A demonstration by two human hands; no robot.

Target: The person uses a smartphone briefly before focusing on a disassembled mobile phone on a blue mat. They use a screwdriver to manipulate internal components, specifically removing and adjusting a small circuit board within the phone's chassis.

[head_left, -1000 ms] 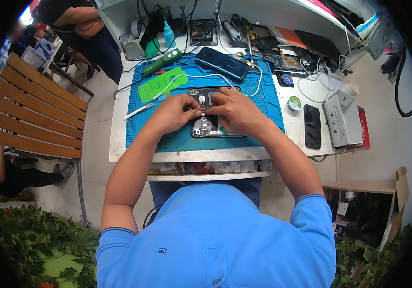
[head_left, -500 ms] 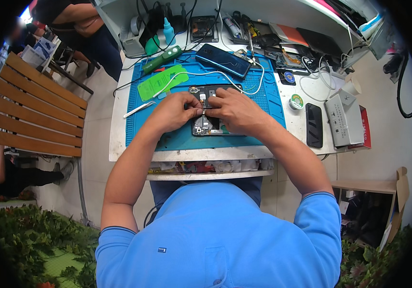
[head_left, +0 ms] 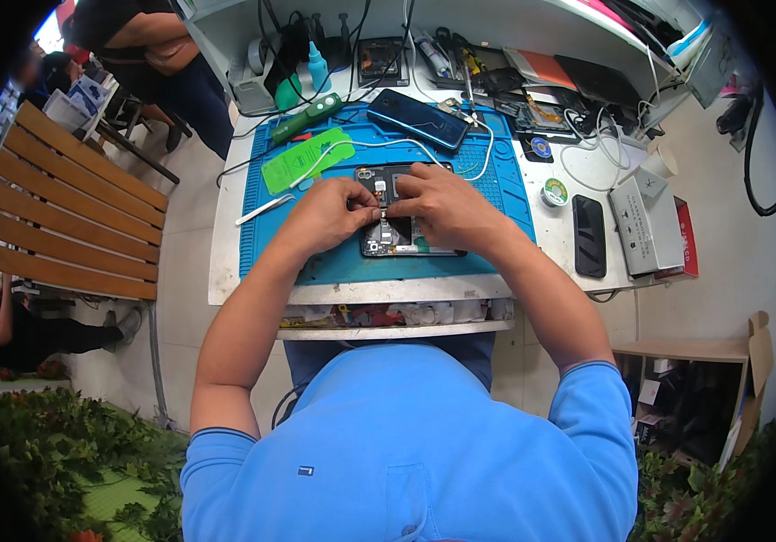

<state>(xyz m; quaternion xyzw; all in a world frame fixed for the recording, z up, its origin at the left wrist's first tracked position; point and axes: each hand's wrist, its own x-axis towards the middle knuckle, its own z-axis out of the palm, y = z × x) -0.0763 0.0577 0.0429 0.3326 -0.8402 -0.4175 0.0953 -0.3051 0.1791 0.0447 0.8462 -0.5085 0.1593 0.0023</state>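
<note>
An opened phone point(head_left: 397, 237) lies on the blue repair mat point(head_left: 316, 269) with its inner parts exposed. Over its left part, the thumb and forefinger of my left hand point(head_left: 327, 213) are pinched together around a tiny spot near the phone's middle. From the other side my right hand point(head_left: 449, 210) bends over the phone, its fingers closed and the fingertips almost meeting the left ones. A small pale piece shows between the two hands, too small to name. My right hand hides much of the phone's right side.
A white-handled tool point(head_left: 264, 210), a green card point(head_left: 308, 160), a green screwdriver-like tool point(head_left: 307, 117) and a dark phone point(head_left: 420, 118) lie around. A white cable point(head_left: 379, 139) crosses the mat. Rightward are a solder spool point(head_left: 554, 191), another phone point(head_left: 589, 237) and a white box point(head_left: 645, 226).
The view has shifted slightly. My right fingertips have drawn back a little to the right, and more of the small pale piece shows; my left hand keeps its pinch.
</note>
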